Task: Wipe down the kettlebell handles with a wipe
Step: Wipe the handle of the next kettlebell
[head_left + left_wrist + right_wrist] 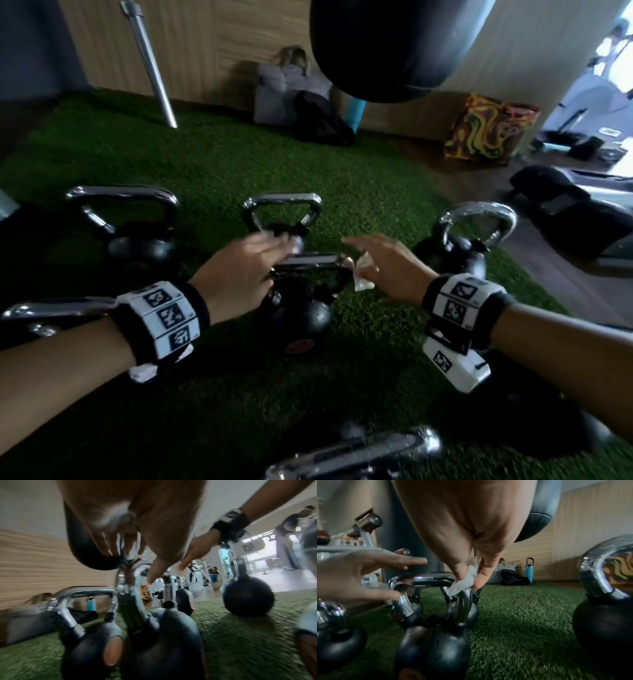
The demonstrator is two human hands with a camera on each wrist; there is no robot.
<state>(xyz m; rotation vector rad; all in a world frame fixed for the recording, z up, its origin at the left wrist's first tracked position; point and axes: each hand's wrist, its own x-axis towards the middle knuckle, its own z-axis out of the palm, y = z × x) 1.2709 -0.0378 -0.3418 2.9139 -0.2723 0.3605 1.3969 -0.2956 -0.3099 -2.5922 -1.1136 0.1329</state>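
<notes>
Between both hands stands the kettlebell handle [308, 260], its bar running left-right; right hand [383, 270] pinches the wipe [462, 584] at its right end; left hand [239, 270] hovers spread, empty.

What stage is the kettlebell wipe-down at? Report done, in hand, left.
Done, probably: the right-hand kettlebell's handle glistens with droplets. In hand: the right hand pinches the wipe at the right corner of the centre kettlebell's handle, with the left hand at its other end. Left, apparently: the far-left handle and the one behind centre look dry.
</notes>
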